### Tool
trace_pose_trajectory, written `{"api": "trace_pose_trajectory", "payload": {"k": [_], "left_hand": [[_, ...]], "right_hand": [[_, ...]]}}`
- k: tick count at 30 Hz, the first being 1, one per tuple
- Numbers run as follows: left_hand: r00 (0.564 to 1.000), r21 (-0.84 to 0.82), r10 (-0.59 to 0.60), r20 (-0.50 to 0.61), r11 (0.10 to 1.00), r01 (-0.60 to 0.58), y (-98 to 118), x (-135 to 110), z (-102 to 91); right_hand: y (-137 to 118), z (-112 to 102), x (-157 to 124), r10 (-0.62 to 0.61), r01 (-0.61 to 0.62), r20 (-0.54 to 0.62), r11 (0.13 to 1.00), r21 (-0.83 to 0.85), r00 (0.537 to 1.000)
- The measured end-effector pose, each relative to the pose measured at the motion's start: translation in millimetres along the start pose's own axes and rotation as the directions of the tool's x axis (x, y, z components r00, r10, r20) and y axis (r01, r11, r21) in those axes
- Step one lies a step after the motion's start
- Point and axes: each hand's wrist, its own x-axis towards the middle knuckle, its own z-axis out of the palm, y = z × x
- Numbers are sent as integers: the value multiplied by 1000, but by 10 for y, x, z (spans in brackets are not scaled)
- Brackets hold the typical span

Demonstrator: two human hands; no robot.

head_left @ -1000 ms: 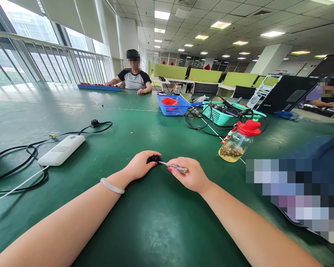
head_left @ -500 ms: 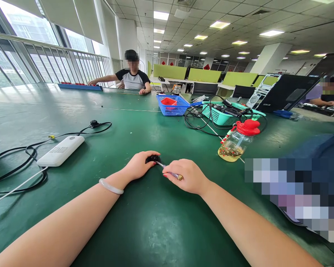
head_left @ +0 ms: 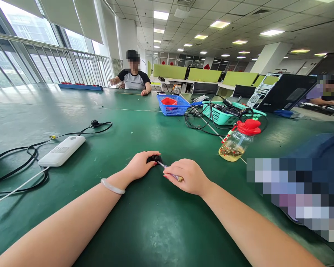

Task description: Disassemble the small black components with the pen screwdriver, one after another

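Here, two bare hands meet on the green matte desk (head_left: pixel 156 230): the left hand (head_left: pixel 140 165) closes its grip on one small black part (head_left: pixel 154 159), the right hand (head_left: pixel 189 176) pinches one slim metal screwdriver (head_left: pixel 171 172) against it. Two mesh baskets, one blue (head_left: pixel 172 105), one green (head_left: pixel 221 115), stand beyond in an open office.

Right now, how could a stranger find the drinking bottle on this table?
On the green table, look right of the person's right hand, in front of the green basket full of cables. The bottle lies tilted there: clear glass, red lid, yellowish liquid inside.
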Motion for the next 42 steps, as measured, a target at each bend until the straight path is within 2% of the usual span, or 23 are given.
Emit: {"api": "trace_pose_trajectory", "payload": {"k": [8, 17, 24, 36, 42], "left_hand": [[1000, 18, -13, 2, 1000, 13, 14, -3, -2], [1000, 10, -16, 12, 1000, 16, 30, -13, -6], [1000, 19, -16, 13, 1000, 16, 48, -13, -20], [1000, 17, -10, 2, 1000, 10, 45, -26, 1], [1000, 26, 15, -4, 1000, -14, 37, -11, 13]], "right_hand": [[-50, 44, 18, -42, 42, 7, 998, -46, 999], [-44, 33, 23, -11, 14, 213, 1000, -16, 977], [-24, -4, 34, 8, -6, 170, 1000, -12, 985], [-19, 12, 26, -43, 46, 98, 999, -29, 994], [-16, 7, 20, -29, 29, 145, 1000, 3, 989]]}}
